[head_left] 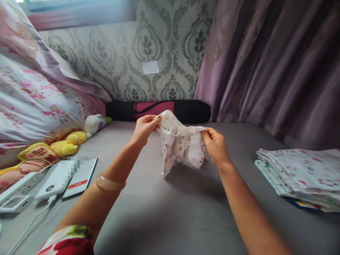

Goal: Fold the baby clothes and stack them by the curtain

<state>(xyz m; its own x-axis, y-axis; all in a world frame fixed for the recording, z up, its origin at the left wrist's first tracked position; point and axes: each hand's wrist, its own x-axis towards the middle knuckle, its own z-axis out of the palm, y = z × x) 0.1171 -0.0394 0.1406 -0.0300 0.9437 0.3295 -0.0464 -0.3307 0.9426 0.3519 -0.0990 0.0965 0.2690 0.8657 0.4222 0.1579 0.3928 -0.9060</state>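
A thin white cloth [180,141] with small printed figures hangs in loose folds between my two hands, above the grey sheet. My left hand [145,129] pinches its upper left corner between thumb and fingers. At the upper right edge, my right hand [215,145] grips the fabric in the same way. The cloth sags in the middle and its lower end dangles close to the sheet. What kind of cloth piece it is cannot be made out. A pale bangle [111,181] sits on my left forearm.
A stack of folded printed cloths [300,173] lies at the right. On the left are a phone [82,179], a white power bank [54,180] with a cable, a power strip [22,186] and plush toys [71,140]. A black and maroon long bag [156,109] lies along the wall.
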